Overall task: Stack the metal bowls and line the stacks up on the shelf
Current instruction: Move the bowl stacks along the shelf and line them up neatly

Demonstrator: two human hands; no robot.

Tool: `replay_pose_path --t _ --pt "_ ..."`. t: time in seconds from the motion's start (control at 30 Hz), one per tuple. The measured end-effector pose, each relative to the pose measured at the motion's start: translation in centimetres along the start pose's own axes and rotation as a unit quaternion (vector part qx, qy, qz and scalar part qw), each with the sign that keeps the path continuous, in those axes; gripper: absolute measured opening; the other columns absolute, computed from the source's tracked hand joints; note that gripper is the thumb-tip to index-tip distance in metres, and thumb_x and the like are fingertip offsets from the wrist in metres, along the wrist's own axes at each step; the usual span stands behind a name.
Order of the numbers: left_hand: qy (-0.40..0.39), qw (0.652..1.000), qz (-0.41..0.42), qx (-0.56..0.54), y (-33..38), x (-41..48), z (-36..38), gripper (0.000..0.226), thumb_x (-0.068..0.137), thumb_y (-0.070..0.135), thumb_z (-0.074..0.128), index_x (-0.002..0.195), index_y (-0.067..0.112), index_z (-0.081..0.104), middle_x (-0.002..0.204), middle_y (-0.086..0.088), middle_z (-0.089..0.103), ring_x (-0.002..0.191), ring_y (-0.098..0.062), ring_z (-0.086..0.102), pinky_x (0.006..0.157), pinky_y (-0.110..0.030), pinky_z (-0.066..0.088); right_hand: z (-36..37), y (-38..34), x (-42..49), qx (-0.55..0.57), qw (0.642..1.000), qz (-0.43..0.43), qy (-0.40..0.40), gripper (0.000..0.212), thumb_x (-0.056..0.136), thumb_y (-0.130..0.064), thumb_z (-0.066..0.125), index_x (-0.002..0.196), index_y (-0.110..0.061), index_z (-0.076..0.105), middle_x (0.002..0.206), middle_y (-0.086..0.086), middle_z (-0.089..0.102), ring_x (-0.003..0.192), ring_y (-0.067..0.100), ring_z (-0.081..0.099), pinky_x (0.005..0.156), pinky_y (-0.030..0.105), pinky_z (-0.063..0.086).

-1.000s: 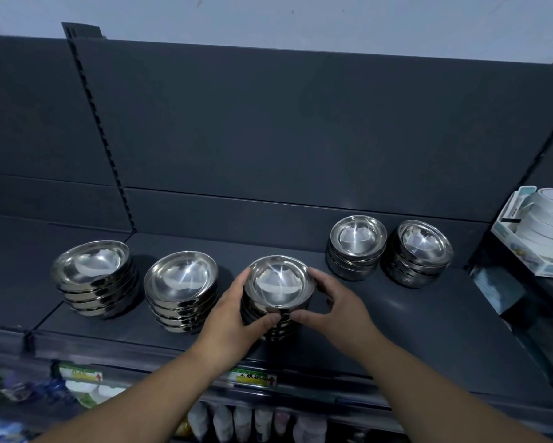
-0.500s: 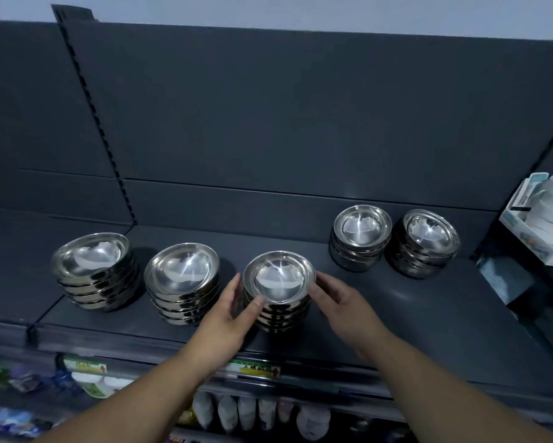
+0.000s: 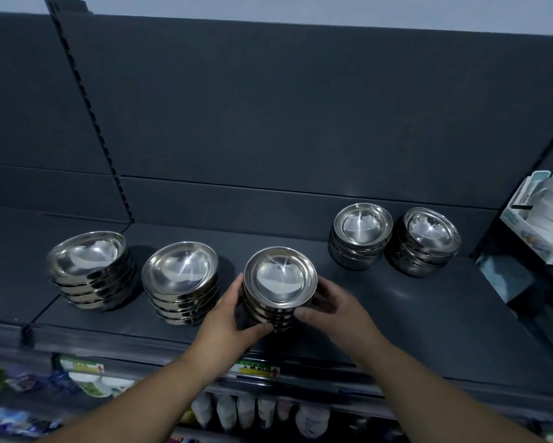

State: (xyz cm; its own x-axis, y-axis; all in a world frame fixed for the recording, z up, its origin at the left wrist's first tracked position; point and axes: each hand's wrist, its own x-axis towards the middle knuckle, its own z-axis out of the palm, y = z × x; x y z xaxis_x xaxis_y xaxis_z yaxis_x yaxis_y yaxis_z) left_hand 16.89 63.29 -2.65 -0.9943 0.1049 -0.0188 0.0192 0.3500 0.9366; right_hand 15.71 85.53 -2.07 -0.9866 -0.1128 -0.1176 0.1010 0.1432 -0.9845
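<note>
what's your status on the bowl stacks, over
Left grip, right grip hold the middle stack. Stack down on shelf, beside left neighbour stack. Two right stacks sit further back, out of line.

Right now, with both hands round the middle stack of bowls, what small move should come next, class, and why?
Probably let go of the middle stack: the left hand and right hand grip its sides, and it looks level with the far-left stack and second stack. The fourth stack and far-right stack sit further back on the shelf, so those seem next to pull forward.
</note>
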Motion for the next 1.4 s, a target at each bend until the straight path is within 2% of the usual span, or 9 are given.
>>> replay_pose_path --t 0.2,0.53,0.67,0.83,0.9,0.97,1.03,1.17,1.4 --pt "0.012 1.000 0.000 0.016 -0.1 0.3 0.1 0.095 0.074 0.017 0.082 0.149 0.032 0.027 0.142 0.012 0.049 0.128 -0.006 0.048 0.113 -0.035 0.037 -0.2 0.7 0.3 -0.087 0.996 -0.019 0.018 0.080 0.069 -0.002 0.084 0.139 -0.024 0.052 0.128 -0.006 0.065 0.119 0.006 0.061 0.100 0.030 0.051" --pt "-0.021 0.999 -0.032 -0.027 -1.0 0.5 0.1 0.092 0.077 0.016 0.079 0.151 0.026 0.025 0.131 0.018 0.058 0.119 0.004 0.055 0.110 -0.033 0.042 0.8 1.7 0.3 -0.142 0.989 -0.014 0.041 0.078 0.067 -0.009 0.086 0.136 -0.027 0.053 0.123 -0.006 0.067 0.110 0.008 0.066 0.100 0.035 0.053" --pt "-0.032 0.997 -0.037 -0.057 -0.8 0.6 0.0 0.093 0.079 0.009 0.077 0.151 0.027 0.022 0.133 0.021 0.053 0.112 0.016 0.053 0.103 -0.019 0.043 0.7 1.7 0.3 -0.103 0.994 -0.004 0.028 0.075 0.065 -0.012 0.086 0.130 -0.034 0.055 0.126 -0.007 0.066 0.112 0.008 0.065 0.102 0.039 0.052" --pt "-0.040 0.995 -0.021 -0.091 0.1 0.4 -0.4 0.112 0.072 0.019 0.084 0.153 0.032 0.008 0.144 0.020 0.039 0.126 0.008 0.044 0.106 -0.016 0.036 0.0 0.0 -0.1 0.014 1.000 0.014 -0.003 0.087 0.073 -0.008 0.084 0.145 -0.031 0.040 0.140 -0.017 0.052 0.126 0.007 0.053 0.106 0.030 0.045" --pt "-0.036 0.995 -0.008 -0.090 0.4 0.6 -0.3 0.112 0.069 0.041 0.083 0.152 0.037 0.008 0.141 0.025 0.041 0.126 0.010 0.043 0.108 -0.019 0.035 0.1 -0.7 0.1 0.046 0.999 0.012 0.011 0.079 0.082 -0.012 0.076 0.149 -0.027 0.035 0.144 -0.014 0.047 0.123 0.002 0.051 0.101 0.023 0.045" --pt "-0.033 0.997 0.002 -0.072 0.4 0.9 -0.2 0.107 0.067 0.060 0.076 0.151 0.040 0.012 0.135 0.032 0.045 0.127 0.012 0.043 0.111 -0.023 0.034 0.4 -1.0 0.3 0.031 0.999 -0.005 0.010 0.062 0.085 -0.015 0.072 0.139 -0.032 0.047 0.140 -0.014 0.055 0.118 -0.003 0.057 0.095 0.019 0.049" --pt "-0.030 0.998 0.005 -0.059 0.5 1.2 -0.2 0.091 0.078 0.052 0.070 0.150 0.039 0.016 0.127 0.037 0.047 0.119 0.020 0.045 0.105 -0.013 0.036 0.8 -1.0 0.4 0.019 1.000 -0.021 0.013 0.049 0.087 -0.012 0.071 0.126 -0.037 0.056 0.129 -0.014 0.064 0.110 -0.008 0.062 0.087 0.014 0.052" --pt "-0.024 0.999 0.019 -0.015 0.6 1.3 -0.3 0.090 0.078 0.063 0.062 0.151 0.037 0.018 0.138 0.023 0.049 0.128 0.008 0.044 0.109 -0.019 0.034 1.0 -0.5 0.6 0.008 0.998 -0.037 0.054 0.055 0.085 -0.014 0.074 0.134 -0.026 0.055 0.127 -0.009 0.066 0.114 -0.001 0.062 0.095 0.021 0.052" --pt "-0.017 0.999 0.034 0.029 0.9 1.3 -0.5 0.070 0.092 0.030 0.061 0.150 0.028 0.022 0.130 0.023 0.048 0.102 0.032 0.041 0.082 0.011 0.028 1.4 -0.4 0.5 -0.050 0.994 -0.051 0.085 0.068 0.076 -0.036 0.081 0.138 -0.026 0.053 0.127 -0.009 0.066 0.119 0.003 0.060 0.106 0.035 0.048"
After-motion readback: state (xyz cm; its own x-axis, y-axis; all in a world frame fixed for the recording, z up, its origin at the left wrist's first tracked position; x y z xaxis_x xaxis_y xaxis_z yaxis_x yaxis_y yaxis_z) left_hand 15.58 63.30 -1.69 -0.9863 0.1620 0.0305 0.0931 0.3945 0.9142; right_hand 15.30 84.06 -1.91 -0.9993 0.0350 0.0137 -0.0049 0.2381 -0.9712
